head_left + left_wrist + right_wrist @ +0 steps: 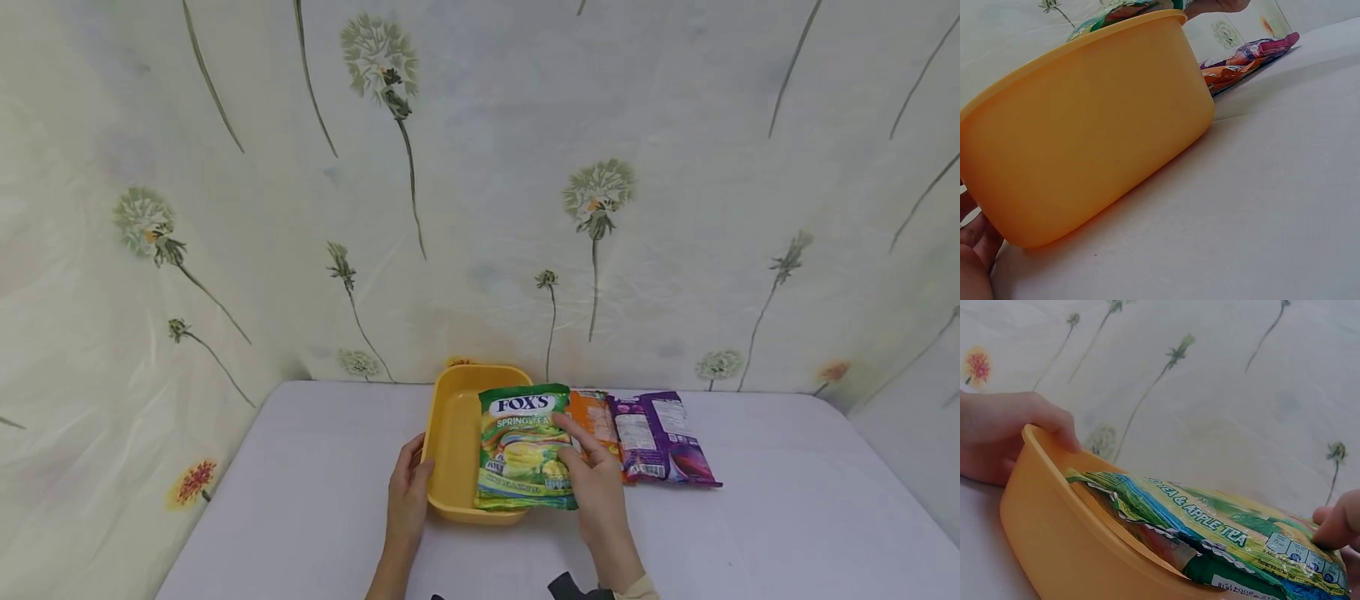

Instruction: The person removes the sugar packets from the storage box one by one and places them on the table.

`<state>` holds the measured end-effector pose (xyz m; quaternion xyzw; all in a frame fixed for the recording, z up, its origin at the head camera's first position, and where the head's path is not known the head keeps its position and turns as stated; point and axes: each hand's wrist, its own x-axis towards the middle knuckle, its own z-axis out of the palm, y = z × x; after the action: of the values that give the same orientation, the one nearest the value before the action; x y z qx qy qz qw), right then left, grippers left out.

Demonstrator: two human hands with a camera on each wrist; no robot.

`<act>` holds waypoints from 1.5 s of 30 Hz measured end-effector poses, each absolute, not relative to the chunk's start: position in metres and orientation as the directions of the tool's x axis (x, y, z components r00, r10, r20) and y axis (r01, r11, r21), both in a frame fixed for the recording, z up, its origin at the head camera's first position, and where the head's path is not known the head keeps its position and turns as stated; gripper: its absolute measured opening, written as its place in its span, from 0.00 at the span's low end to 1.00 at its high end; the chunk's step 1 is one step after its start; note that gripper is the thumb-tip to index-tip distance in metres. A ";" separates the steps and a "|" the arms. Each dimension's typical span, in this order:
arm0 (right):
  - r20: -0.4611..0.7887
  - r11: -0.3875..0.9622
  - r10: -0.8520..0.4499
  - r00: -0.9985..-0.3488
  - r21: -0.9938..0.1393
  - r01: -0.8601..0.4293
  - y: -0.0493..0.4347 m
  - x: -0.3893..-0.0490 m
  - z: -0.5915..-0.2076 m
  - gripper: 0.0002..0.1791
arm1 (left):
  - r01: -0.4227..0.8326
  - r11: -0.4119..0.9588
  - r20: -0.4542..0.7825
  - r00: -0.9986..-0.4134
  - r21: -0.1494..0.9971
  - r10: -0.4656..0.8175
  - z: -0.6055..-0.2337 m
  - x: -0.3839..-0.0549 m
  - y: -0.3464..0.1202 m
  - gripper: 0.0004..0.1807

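In the head view a yellow plastic tub (454,442) stands on the table. My left hand (407,496) grips its left side, and the right wrist view shows the thumb (1054,419) hooked over the rim. A green bag of Fox's Spring Tea candy (525,454) lies tilted over the tub's right part, covering that part of the rim. My right hand (600,492) pinches the bag near its right edge, thumb and a finger on the printed front. The other right fingers are hidden behind the bag. From the left wrist the tub's outer wall (1097,131) fills much of the view.
An orange bag (592,417) lies right of the tub, partly behind the green one. Overlapping it on the right is a purple bag (667,437). A white cloth covers the table (787,500). Behind stands a dandelion-print curtain (480,208).
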<state>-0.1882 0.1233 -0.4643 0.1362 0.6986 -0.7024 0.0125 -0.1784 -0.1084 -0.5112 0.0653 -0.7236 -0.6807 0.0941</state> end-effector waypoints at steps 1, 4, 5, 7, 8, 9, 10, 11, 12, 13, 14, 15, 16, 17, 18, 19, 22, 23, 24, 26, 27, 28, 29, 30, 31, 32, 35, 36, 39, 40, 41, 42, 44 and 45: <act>-0.209 -0.020 0.175 -0.962 -0.978 0.208 0.124 -0.188 -0.464 0.22 | 0.033 0.066 0.047 -0.974 0.997 -0.223 -0.512 -0.179 -0.108 0.21; -0.204 -0.027 0.177 -0.963 -0.979 0.203 0.127 -0.188 -0.463 0.22 | 0.038 0.065 0.052 -0.974 0.997 -0.223 -0.513 -0.180 -0.109 0.21; -0.202 -0.027 0.177 -0.963 -0.979 0.200 0.128 -0.187 -0.463 0.22 | 0.038 0.065 0.052 -0.974 0.997 -0.222 -0.512 -0.180 -0.109 0.21; -0.202 -0.025 0.178 -0.963 -0.979 0.200 0.130 -0.187 -0.462 0.22 | 0.039 0.067 0.053 -0.974 0.997 -0.221 -0.512 -0.180 -0.108 0.21; -0.202 -0.027 0.176 -0.963 -0.979 0.201 0.131 -0.187 -0.462 0.22 | 0.038 0.066 0.052 -0.974 0.997 -0.220 -0.512 -0.181 -0.108 0.21; -0.202 -0.024 0.176 -0.963 -0.979 0.201 0.132 -0.187 -0.461 0.22 | 0.039 0.067 0.053 -0.974 0.997 -0.220 -0.511 -0.181 -0.108 0.21; -0.201 -0.019 0.177 -0.964 -0.980 0.200 0.132 -0.187 -0.461 0.22 | 0.040 0.067 0.054 -0.974 0.997 -0.220 -0.511 -0.181 -0.108 0.21; -0.201 -0.019 0.176 -0.964 -0.979 0.201 0.133 -0.187 -0.461 0.22 | 0.039 0.067 0.053 -0.974 0.997 -0.220 -0.511 -0.181 -0.109 0.21; -0.202 -0.019 0.176 -0.963 -0.979 0.202 0.134 -0.187 -0.461 0.22 | 0.042 0.067 0.056 -0.974 0.997 -0.221 -0.510 -0.181 -0.109 0.21; -0.199 -0.018 0.176 -0.964 -0.980 0.199 0.135 -0.187 -0.461 0.22 | 0.050 0.069 0.064 -0.973 0.996 -0.220 -0.510 -0.181 -0.108 0.21; -0.198 -0.017 0.176 -0.964 -0.980 0.198 0.135 -0.188 -0.461 0.22 | 0.050 0.071 0.064 -0.973 0.996 -0.220 -0.509 -0.181 -0.109 0.21; -0.197 -0.015 0.178 -0.964 -0.980 0.198 0.136 -0.188 -0.461 0.22 | 0.053 0.073 0.067 -0.973 0.996 -0.220 -0.509 -0.181 -0.109 0.21; -0.199 -0.013 0.179 -0.963 -0.980 0.200 0.137 -0.188 -0.461 0.22 | 0.055 0.074 0.070 -0.973 0.996 -0.220 -0.509 -0.181 -0.109 0.21; -0.201 -0.010 0.181 -0.963 -0.979 0.202 0.138 -0.188 -0.462 0.22 | 0.055 0.077 0.070 -0.973 0.996 -0.219 -0.509 -0.181 -0.109 0.21; -0.203 -0.011 0.182 -0.962 -0.979 0.204 0.139 -0.188 -0.462 0.22 | 0.057 0.079 0.073 -0.973 0.995 -0.218 -0.509 -0.182 -0.109 0.21; -0.204 -0.012 0.183 -0.962 -0.979 0.206 0.140 -0.188 -0.462 0.22 | 0.059 0.080 0.075 -0.973 0.995 -0.216 -0.510 -0.182 -0.109 0.21; -0.217 -0.017 0.184 -0.959 -0.976 0.218 0.142 -0.188 -0.462 0.22 | 0.062 0.075 0.077 -0.974 0.995 -0.215 -0.511 -0.182 -0.110 0.21; -0.218 -0.018 0.186 -0.958 -0.976 0.219 0.142 -0.188 -0.462 0.22 | 0.063 0.072 0.077 -0.973 0.995 -0.216 -0.511 -0.183 -0.110 0.21; -0.220 -0.020 0.187 -0.957 -0.975 0.221 0.143 -0.188 -0.462 0.22 | 0.064 0.069 0.078 -0.973 0.996 -0.215 -0.511 -0.183 -0.110 0.21; -0.221 -0.017 0.190 -0.957 -0.975 0.222 0.143 -0.187 -0.461 0.22 | 0.064 0.066 0.077 -0.973 0.996 -0.218 -0.511 -0.183 -0.109 0.21; -0.218 -0.016 0.192 -0.957 -0.975 0.220 0.144 -0.186 -0.461 0.23 | 0.064 0.067 0.077 -0.973 0.996 -0.218 -0.511 -0.183 -0.109 0.21; -0.216 -0.013 0.194 -0.957 -0.976 0.218 0.144 -0.186 -0.461 0.23 | 0.065 0.067 0.078 -0.973 0.996 -0.219 -0.512 -0.183 -0.109 0.21; -0.215 -0.011 0.195 -0.957 -0.976 0.217 0.144 -0.186 -0.461 0.23 | 0.070 0.067 0.083 -0.972 0.995 -0.219 -0.512 -0.183 -0.109 0.21; -0.212 -0.010 0.195 -0.958 -0.977 0.214 0.145 -0.186 -0.461 0.23 | 0.070 0.064 0.082 -0.972 0.996 -0.219 -0.515 -0.184 -0.110 0.21; -0.210 -0.009 0.195 -0.958 -0.977 0.212 0.145 -0.186 -0.461 0.23 | 0.068 0.058 0.079 -0.973 0.996 -0.219 -0.518 -0.186 -0.111 0.21; -0.209 -0.011 0.195 -0.958 -0.977 0.211 0.145 -0.185 -0.462 0.23 | 0.066 0.051 0.076 -0.973 0.997 -0.219 -0.522 -0.187 -0.111 0.21; -0.204 -0.016 0.190 -0.960 -0.979 0.205 0.146 -0.185 -0.462 0.23 | 0.065 0.038 0.072 -0.972 0.997 -0.224 -0.535 -0.192 -0.113 0.21; -0.203 -0.016 0.188 -0.961 -0.979 0.203 0.146 -0.185 -0.463 0.23 | 0.062 0.033 0.068 -0.971 0.998 -0.229 -0.539 -0.193 -0.113 0.21; -0.205 -0.018 0.183 -0.961 -0.979 0.205 0.146 -0.185 -0.463 0.23 | 0.081 0.035 0.087 -0.967 0.996 -0.240 -0.543 -0.193 -0.113 0.21; -0.207 -0.016 0.184 -0.961 -0.978 0.208 0.147 -0.184 -0.463 0.23 | 0.084 0.035 0.090 -0.966 0.996 -0.241 -0.544 -0.193 -0.113 0.20; -0.208 -0.009 0.186 -0.960 -0.978 0.210 0.148 -0.184 -0.463 0.23 | 0.088 0.034 0.094 -0.966 0.996 -0.241 -0.544 -0.193 -0.113 0.20; -0.206 -0.005 0.189 -0.960 -0.978 0.209 0.148 -0.184 -0.464 0.23 | 0.092 0.031 0.097 -0.966 0.995 -0.240 -0.545 -0.192 -0.112 0.20; -0.204 0.002 0.196 -0.959 -0.978 0.209 0.150 -0.183 -0.464 0.23 | 0.092 0.027 0.096 -0.967 0.995 -0.236 -0.545 -0.192 -0.112 0.20; -0.204 0.006 0.198 -0.959 -0.978 0.209 0.151 -0.183 -0.465 0.23 | 0.092 0.028 0.096 -0.967 0.995 -0.235 -0.546 -0.192 -0.112 0.20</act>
<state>-0.1827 0.1513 -0.4648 0.1435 0.7091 -0.6904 0.0041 -0.1919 -0.1117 -0.5456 0.0504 -0.7073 -0.6953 0.1174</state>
